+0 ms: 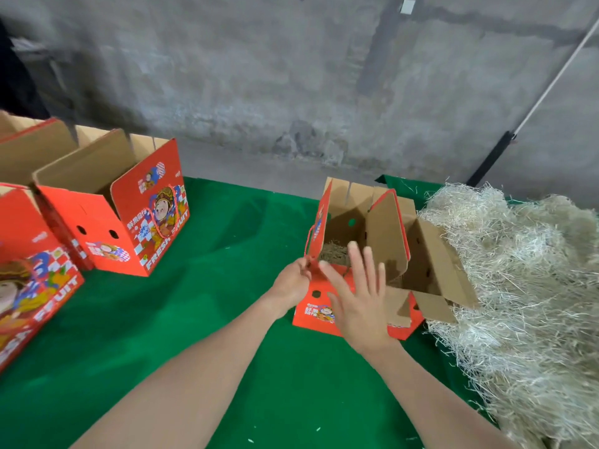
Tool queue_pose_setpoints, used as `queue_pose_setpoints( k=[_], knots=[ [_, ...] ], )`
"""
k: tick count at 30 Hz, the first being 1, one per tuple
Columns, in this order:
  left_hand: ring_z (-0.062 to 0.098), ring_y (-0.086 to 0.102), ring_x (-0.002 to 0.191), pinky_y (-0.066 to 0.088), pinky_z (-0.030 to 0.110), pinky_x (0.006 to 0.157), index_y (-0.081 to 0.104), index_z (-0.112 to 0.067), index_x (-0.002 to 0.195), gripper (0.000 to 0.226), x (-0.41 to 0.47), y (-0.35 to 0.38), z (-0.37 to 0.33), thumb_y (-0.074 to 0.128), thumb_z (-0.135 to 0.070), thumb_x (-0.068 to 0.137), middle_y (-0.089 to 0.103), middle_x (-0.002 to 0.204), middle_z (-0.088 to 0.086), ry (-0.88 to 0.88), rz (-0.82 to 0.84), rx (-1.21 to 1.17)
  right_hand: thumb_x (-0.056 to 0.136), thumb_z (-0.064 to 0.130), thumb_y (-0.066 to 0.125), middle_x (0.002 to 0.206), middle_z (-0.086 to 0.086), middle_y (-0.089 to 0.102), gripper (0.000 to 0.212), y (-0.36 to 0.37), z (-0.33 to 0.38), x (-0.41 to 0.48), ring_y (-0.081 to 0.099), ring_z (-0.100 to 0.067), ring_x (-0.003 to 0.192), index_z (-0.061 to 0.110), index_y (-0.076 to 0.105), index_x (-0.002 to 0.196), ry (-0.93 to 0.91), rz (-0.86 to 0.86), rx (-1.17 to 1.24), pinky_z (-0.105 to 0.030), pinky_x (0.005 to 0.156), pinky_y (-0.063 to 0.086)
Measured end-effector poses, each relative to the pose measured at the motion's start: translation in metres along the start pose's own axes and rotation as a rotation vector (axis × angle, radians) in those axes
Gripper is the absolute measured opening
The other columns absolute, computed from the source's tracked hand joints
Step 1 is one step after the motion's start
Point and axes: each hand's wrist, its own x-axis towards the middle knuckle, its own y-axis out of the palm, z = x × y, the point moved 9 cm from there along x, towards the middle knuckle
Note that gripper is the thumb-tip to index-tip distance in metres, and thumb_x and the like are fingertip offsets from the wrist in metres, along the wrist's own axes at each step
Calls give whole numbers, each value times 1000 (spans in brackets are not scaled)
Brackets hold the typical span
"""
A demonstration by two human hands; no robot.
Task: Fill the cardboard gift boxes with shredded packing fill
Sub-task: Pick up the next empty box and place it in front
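My left hand point(291, 281) pinches the near lower corner of the box's left flap point(319, 218), thumb and fingertips closed on the red card edge. The flap's red cord point(307, 243) runs down to that same spot, and I cannot tell whether it is in the pinch too. My right hand point(359, 296) is flat and wide, fingers straight and spread, holding nothing, its back towards me over the near rim of the box point(312, 314), with the fingertips reaching above the opening. It is blurred, so I cannot tell whether it touches the card. The box stands on the green cloth point(210, 303), right of the middle, with its top open. The left flap is upright, a second flap point(387, 234) stands leaning inside the opening, and a third point(437, 264) is folded out to the right, lying against the pile point(518, 286). A thin layer of fill point(334, 254) lies low in the box, seen just beyond my fingers. The pile of pale shredded fill is heaped on the right side of the cloth, touching the box. Well apart on the left stand more boxes point(129, 228), also red, tops open, brown inside; what they hold is hidden from me. Behind the cloth is a grey concrete wall point(291, 76), and a white rod point(551, 76) slants across it at the right.
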Motion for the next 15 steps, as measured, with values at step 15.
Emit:
queue_pose_setpoints(
  k=[15],
  knots=[
    [19,38,132,25,28,110,31,-15,144,45,-117,-167,18,39,-18,100,42,142,9,-110,-307,95,84,7,51,153,-8,-25,81,18,54,52,-18,-39,140,33,8,148,36,641,-254,-57,111,1]
  ],
)
